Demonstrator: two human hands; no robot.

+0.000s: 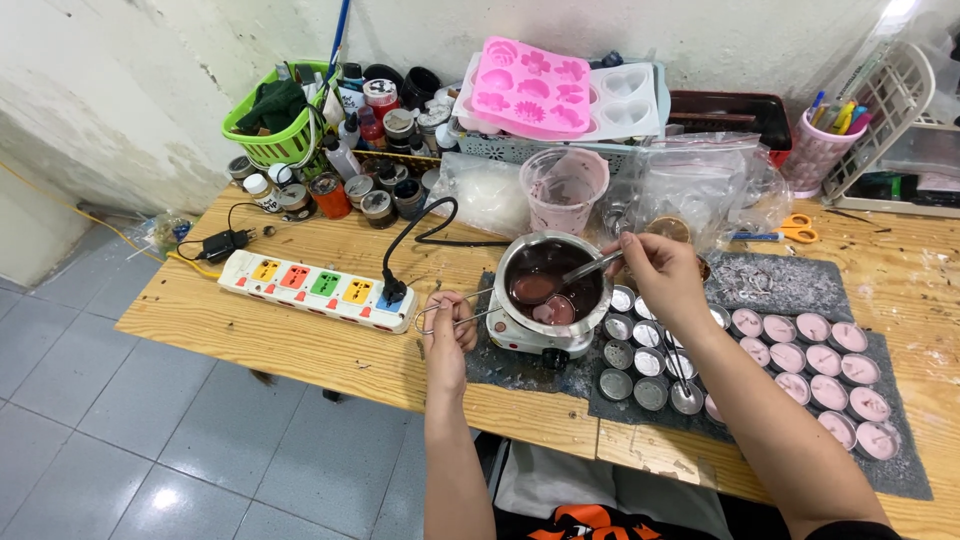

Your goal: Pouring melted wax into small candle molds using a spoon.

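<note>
A steel melting pot [552,252] sits on a small white electric heater [535,338] at the middle of the wooden table [330,345]. Pink-brown melted wax [545,290] fills the pot. My left hand [448,330] is closed on the pot's thin wire handle [440,312], left of the heater. My right hand [662,272] grips a metal spoon [585,270] whose bowl dips into the wax. Just right of the heater stand several small round metal cups [640,360], and further right several cups hold set pink wax [815,360].
A white power strip [315,288] with coloured switches lies left, a black plug in it. Behind the pot: a pink measuring cup [565,188], plastic bags [700,185], pink and white silicone moulds [530,90], a green basket [275,125], jars, orange scissors [797,228], a pen cup [815,150].
</note>
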